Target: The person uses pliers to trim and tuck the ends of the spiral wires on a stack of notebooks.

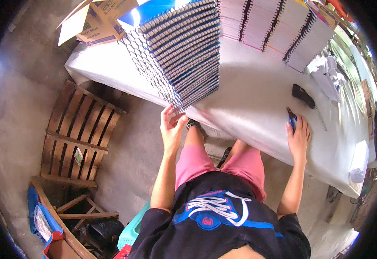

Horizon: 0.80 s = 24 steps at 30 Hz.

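A tall stack of spiral notebooks (184, 52) with white and blue edges stands at the table's near edge, coils facing me. My left hand (172, 127) is at its lowest corner, thumb and fingers curled around the end of a bottom spiral notebook (180, 108). The exact contact of the fingertips is too small to make out. On the right, my right hand (299, 131) rests on the white tabletop. It is closed round small pliers (291, 115) with blue handles and dark jaws pointing away from me.
Beyond the pliers lie a black curved object (304, 96) and a thin loose coil (321, 117). More bound stacks (274, 26) line the far side of the white table (248, 86). Crumpled white paper (328, 75) sits at right, a cardboard box (100, 23) at far left. A wooden pallet (78, 134) lies on the floor.
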Available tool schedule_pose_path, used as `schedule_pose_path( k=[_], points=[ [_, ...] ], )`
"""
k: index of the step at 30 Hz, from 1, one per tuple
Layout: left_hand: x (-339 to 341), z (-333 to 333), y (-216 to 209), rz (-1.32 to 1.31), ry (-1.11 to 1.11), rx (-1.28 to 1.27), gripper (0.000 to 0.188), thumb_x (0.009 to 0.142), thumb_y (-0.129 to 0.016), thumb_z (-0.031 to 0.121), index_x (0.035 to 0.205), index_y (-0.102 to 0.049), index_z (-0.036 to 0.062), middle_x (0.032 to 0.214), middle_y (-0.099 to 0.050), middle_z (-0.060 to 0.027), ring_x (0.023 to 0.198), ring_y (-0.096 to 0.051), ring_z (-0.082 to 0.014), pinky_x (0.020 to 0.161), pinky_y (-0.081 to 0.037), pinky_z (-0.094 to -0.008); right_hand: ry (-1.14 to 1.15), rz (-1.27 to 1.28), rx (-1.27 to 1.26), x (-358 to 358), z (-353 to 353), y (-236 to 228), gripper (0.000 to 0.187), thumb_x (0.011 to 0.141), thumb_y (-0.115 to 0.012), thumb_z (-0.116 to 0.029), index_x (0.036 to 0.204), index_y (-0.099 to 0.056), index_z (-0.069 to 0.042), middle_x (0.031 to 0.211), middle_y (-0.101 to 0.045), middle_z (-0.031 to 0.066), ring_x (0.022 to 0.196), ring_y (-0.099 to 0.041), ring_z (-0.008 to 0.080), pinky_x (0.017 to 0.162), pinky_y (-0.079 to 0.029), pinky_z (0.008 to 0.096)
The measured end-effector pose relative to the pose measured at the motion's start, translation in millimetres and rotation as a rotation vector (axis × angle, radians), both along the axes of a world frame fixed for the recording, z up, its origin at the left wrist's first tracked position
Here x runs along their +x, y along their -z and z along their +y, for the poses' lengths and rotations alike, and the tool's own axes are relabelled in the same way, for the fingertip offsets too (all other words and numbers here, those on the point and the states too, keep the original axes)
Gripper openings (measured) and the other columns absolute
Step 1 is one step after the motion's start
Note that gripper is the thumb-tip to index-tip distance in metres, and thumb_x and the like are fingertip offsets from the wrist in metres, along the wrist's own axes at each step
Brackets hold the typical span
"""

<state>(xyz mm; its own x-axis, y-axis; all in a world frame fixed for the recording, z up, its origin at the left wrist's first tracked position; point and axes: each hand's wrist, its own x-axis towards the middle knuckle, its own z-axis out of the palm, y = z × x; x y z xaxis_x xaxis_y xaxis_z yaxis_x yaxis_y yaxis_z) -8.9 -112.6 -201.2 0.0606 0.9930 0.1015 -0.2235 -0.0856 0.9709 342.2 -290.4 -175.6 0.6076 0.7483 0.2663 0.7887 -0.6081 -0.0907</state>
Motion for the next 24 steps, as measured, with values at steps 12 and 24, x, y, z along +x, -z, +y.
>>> schedule_pose_path(
  k=[12, 24],
  points=[
    [16, 7, 0, -0.061, -0.194, 0.041, 0.021, 0.087, -0.062, 0.014, 0.098, -0.056, -0.004, 0.084, -0.062, -0.0083, 0.074, -0.063, -0.0135, 0.066, -0.052, -0.0244, -0.619, 0.255, 0.313, -163, 74, -26, 0.048, 0.069, -0.069, -0.028, 0.113, -0.056, -0.013, 0.097, -0.056, 0.0077, 0.094, -0.053, 0.0267, 0.081, -0.039, 0.0413],
    [6, 8, 0, -0.036, -0.153, 0.006, 0.02, 0.087, -0.063, 0.017, 0.093, -0.058, -0.0015, 0.084, -0.06, -0.0053, 0.071, -0.061, -0.0126, 0.067, -0.051, -0.0245, -0.611, 0.113, 0.217, -214, 120, -18, 0.048, 0.067, -0.07, -0.028, 0.111, -0.056, -0.017, 0.1, -0.054, 0.0044, 0.098, -0.049, 0.0225, 0.084, -0.035, 0.0434]
  ],
)
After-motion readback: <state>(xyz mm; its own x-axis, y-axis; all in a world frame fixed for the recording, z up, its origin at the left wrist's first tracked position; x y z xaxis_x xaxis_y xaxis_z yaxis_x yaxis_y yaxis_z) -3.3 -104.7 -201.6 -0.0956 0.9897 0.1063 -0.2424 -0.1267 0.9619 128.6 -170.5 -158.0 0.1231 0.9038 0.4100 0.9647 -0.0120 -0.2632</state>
